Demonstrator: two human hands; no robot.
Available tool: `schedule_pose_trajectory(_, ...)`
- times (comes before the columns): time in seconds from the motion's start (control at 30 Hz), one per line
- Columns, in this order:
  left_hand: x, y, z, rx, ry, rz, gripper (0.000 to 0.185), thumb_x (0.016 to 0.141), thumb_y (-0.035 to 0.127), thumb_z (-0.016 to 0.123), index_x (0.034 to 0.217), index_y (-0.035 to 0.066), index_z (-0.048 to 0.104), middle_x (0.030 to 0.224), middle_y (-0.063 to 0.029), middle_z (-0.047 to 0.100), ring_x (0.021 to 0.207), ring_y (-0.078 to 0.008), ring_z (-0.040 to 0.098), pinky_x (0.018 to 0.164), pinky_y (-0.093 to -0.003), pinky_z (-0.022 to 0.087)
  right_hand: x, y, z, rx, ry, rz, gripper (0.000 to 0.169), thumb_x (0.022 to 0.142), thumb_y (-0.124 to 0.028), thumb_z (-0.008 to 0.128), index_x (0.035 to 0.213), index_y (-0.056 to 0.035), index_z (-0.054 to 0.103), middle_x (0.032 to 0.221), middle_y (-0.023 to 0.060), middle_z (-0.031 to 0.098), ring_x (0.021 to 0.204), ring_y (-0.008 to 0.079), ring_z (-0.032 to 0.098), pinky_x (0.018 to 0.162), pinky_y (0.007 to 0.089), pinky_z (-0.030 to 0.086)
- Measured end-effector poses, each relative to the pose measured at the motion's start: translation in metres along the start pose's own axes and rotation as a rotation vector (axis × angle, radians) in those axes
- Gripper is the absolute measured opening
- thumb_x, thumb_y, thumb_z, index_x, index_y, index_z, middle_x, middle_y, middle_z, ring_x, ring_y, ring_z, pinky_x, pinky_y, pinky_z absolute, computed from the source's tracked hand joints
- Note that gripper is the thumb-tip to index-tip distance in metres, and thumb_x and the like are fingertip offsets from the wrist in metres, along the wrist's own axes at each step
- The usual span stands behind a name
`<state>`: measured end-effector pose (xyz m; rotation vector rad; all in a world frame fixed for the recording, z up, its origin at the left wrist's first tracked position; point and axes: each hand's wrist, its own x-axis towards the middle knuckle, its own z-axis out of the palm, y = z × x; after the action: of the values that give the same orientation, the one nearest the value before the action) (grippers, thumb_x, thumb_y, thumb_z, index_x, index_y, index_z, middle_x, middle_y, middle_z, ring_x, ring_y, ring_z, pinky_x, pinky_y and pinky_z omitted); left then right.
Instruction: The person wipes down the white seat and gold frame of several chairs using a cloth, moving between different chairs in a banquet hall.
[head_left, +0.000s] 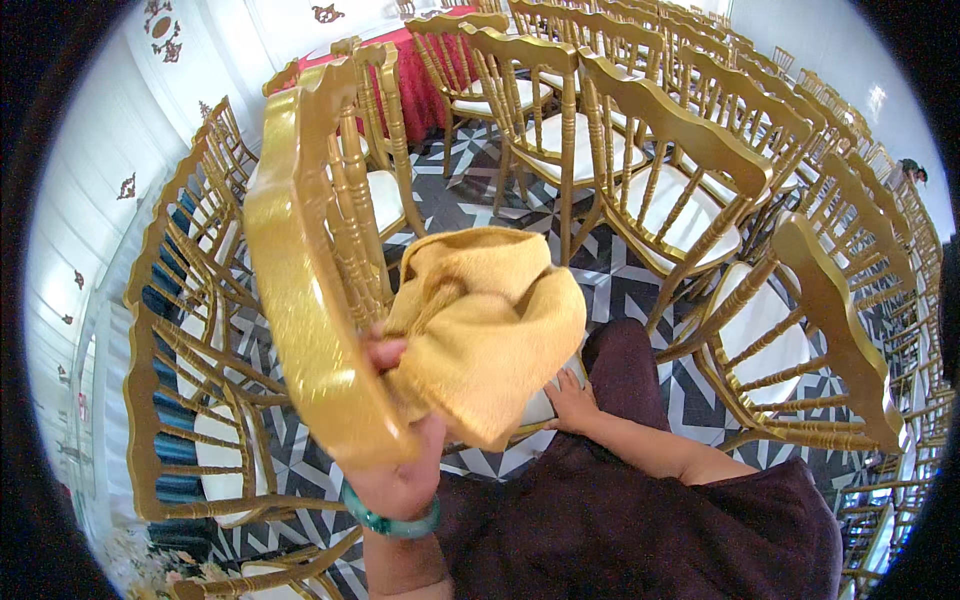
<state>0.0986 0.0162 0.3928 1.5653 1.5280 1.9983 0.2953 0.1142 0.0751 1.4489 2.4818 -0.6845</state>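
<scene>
A yellow cloth hangs bunched from my left hand, whose wrist bears a green bangle. The same hand is at the lower end of the top rail of a gold-painted wooden chair, with the cloth beside its turned spindles. My right hand rests with spread fingers on the chair's white seat. The cloth hides most of that seat and some of my left fingers.
Gold chairs with white seats surround me, including one close on the right and a row at the left. A red-draped table stands ahead. The floor has a black-and-white geometric pattern. A person is at the far right.
</scene>
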Motion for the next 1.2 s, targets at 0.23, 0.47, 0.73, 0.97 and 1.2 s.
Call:
schedule_pose_trajectory(0.23,0.003,-0.001,0.004,-0.337,0.158,-0.220,0.019,0.080,0.014,0.064,0.094,0.004,0.056,0.107,-0.0124,0.053,0.105,-0.0262,0.051,0.092,-0.0411,0.042,0.011,-0.002,0.005,-0.014,-0.006,-0.083,0.120,0.056,-0.038,0.083,0.144,-0.0164,0.005,0.145,0.0284,0.005,0.133,0.0436,0.013,0.098,0.0634,0.026)
schedule_pose_trajectory(0.47,0.008,-0.017,0.006,-0.315,0.096,-0.220,0.015,0.081,0.013,0.062,0.090,0.003,0.056,0.107,-0.0192,0.054,0.098,-0.0303,0.057,0.083,-0.0425,0.048,0.021,0.006,0.004,-0.136,0.115,-0.126,0.100,0.066,-0.026,0.076,0.143,-0.0100,0.014,0.139,0.0336,0.020,0.128,0.0460,0.027,0.098,0.0533,0.031)
schedule_pose_trajectory(0.73,0.045,-0.043,0.031,0.166,-0.198,0.154,0.042,0.068,0.015,0.071,0.105,0.002,0.055,0.109,-0.0177,0.055,0.099,-0.0320,0.055,0.088,-0.0415,0.043,0.118,0.071,0.016,-0.232,0.178,-0.197,0.072,0.080,-0.016,0.057,0.142,-0.0174,0.021,0.145,0.0232,0.020,0.131,0.0376,0.028,0.096,0.0479,0.037)
schedule_pose_trajectory(0.97,0.069,-0.050,0.088,0.121,-0.211,0.259,0.051,0.066,0.009,0.065,0.112,0.000,0.045,0.108,-0.0234,0.048,0.092,-0.0431,0.052,0.076,-0.0453,0.046,0.154,0.076,-0.071,-0.221,0.226,-0.199,0.063,0.082,-0.026,0.061,0.136,-0.0137,0.034,0.143,0.0157,0.029,0.129,0.0302,0.034,0.098,0.0438,0.036)
schedule_pose_trajectory(1.2,0.070,-0.041,0.112,0.097,-0.120,0.183,0.052,0.069,0.012,0.065,0.114,-0.003,0.042,0.109,-0.0268,0.048,0.094,-0.0440,0.051,0.080,-0.0456,0.045,0.090,0.051,-0.248,0.398,0.812,-0.488,0.052,0.085,-0.025,0.058,0.132,-0.0097,0.041,0.138,0.0133,0.038,0.125,0.0270,0.039,0.097,0.0414,0.037)
